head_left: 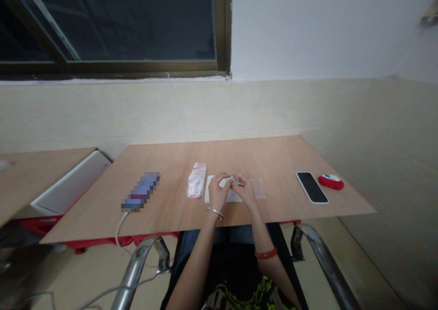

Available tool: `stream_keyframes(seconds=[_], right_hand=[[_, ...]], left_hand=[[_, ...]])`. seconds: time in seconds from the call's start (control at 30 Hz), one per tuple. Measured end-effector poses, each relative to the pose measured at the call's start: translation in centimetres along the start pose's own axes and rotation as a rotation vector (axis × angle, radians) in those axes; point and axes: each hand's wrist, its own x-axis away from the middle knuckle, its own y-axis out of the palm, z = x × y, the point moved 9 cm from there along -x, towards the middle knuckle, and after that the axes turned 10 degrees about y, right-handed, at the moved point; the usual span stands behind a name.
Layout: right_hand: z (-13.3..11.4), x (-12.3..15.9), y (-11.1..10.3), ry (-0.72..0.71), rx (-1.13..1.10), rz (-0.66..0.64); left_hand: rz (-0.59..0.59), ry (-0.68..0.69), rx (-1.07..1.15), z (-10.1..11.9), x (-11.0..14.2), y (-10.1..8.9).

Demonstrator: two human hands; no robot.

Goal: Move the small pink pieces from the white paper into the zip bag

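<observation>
Both hands meet over a white sheet [209,192] near the middle of the wooden table. My left hand [219,189] pinches one side of a small clear plastic piece [234,180], and my right hand [245,189] pinches its other side. The piece looks like a little bag, but its contents are too small to tell. Just left of the sheet lies a stack of clear zip bags [196,181], fanned out. On the right, past my right hand, a flat clear plastic sleeve [259,189] rests on the table.
A phone with a white cable [142,192] lies at the left of the table [171,214]. At the right are a white-edged phone [312,187] and a red case [331,181]. Metal chair arms [142,262] flank me; a wall and window [143,27] stand behind.
</observation>
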Motion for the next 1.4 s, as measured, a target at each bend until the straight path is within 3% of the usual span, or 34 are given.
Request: stream_keyframes(seconds=[0.33,0.53,0.8,0.93,1.2,1.4], right_hand=[[-1.7,0.7,0.8,0.003,0.085,-0.045],[-2.1,0.7,1.1,0.097,-0.11,-0.147],[-4.7,1.1,0.6,0.074,-0.169,-0.006],[-5.2,1.3,0.6,0.06,-0.173,0.027],[-6.8,1.8,0.8,-0.022,-0.193,0.024],[-6.6,2.1,2.0,0.026,-0.166,-0.113]], left_hand=[[-0.18,-0.087,0.096,-2.2,0.1,0.4],[-0.077,-0.105,0.183,-2.2,-0.6,-1.5],[0.039,-0.245,0.514,-1.6,-0.9,-2.2],[-0.004,-0.244,0.5,-1.3,-0.9,-2.2],[0.069,-0.138,0.3,-0.9,-0.9,-3.0],[0.097,-0.172,0.375,-1.4,-1.0,-2.8]])
